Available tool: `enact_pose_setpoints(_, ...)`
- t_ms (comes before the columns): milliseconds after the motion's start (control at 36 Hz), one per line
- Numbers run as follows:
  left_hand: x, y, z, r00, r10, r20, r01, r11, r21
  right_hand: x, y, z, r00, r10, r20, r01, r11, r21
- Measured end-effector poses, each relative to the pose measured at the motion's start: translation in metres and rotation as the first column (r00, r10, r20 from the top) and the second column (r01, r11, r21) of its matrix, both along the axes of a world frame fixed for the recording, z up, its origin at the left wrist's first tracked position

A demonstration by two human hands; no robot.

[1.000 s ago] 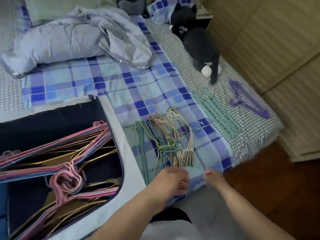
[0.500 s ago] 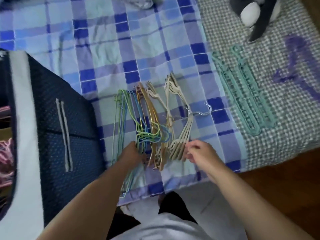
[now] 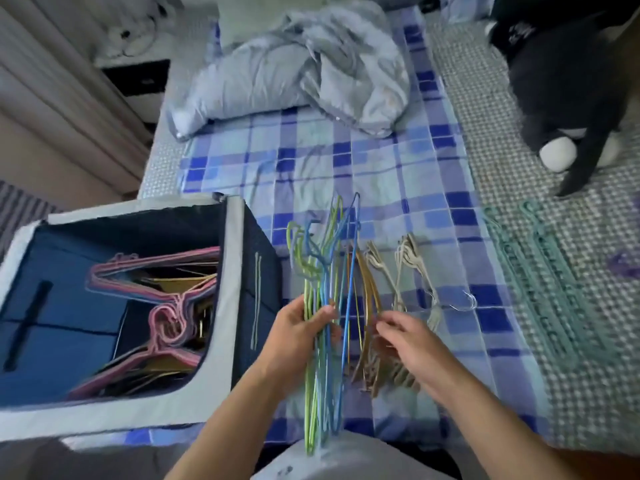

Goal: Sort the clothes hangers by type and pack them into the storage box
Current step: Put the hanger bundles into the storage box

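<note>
The left hand (image 3: 298,327) grips a bundle of green and blue wire hangers (image 3: 325,306), fingers curled round their shoulders, hooks pointing up toward the head of the bed (image 3: 571,306), their lower bars hanging past the bed's near edge. The right hand (image 3: 412,344) rests just beside it on a fan of gold hangers (image 3: 370,306) and beige hangers (image 3: 412,268) lying on the blue checked blanket (image 3: 381,168); its fingers are bent over the hangers, though whether they pinch one or merely touch I cannot tell (the picture is blurred there).

At the left, against the bed's side, stands the open storage box (image 3: 221,341), dark blue fabric with a pale grey rim. Inside lie pink hangers (image 3: 162,306) over more gold ones, hooks gathered near the middle.

Toward the bed's right edge, on the small-checked sheet, lie teal plastic hangers (image 3: 540,289), well apart from the hands, with a bit of a purple hanger (image 3: 623,265) beside them. A crumpled grey quilt (image 3: 311,71) sits at the far end of the blanket, and a dark plush toy (image 3: 568,91) with white feet lies at the far right corner. Some white lettering shows on the toy, too blurred to read.
</note>
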State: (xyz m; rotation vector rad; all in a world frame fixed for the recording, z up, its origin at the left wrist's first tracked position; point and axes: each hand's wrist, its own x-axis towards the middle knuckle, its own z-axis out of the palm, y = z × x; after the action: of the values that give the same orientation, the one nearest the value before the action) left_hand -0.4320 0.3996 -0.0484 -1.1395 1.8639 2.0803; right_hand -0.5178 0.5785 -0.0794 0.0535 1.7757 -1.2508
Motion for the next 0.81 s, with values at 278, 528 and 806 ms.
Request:
enact_pose_setpoints(278,0.015,-0.022,0.118,0.947,-0.062,-0.316,0.120,0.979,0.167,0.008,-0.099,0.150,0.985,-0.016,-0.171,-0.066,0.884,-0.462)
enact_pose_setpoints(528,0.067,-0.098,0.165,0.904,-0.112,-0.413,0.222,0.948,0.227,0.051,-0.165,0.197,0.966,0.025,-0.259,-0.145,0.877,-0.458)
enact_pose_setpoints(806,0.143,-0.236,0.175,0.874,-0.116,-0.472,0.273,0.921,0.279,0.119,-0.289,0.210,0.942,0.022,-0.334,-0.187,0.861,-0.473)
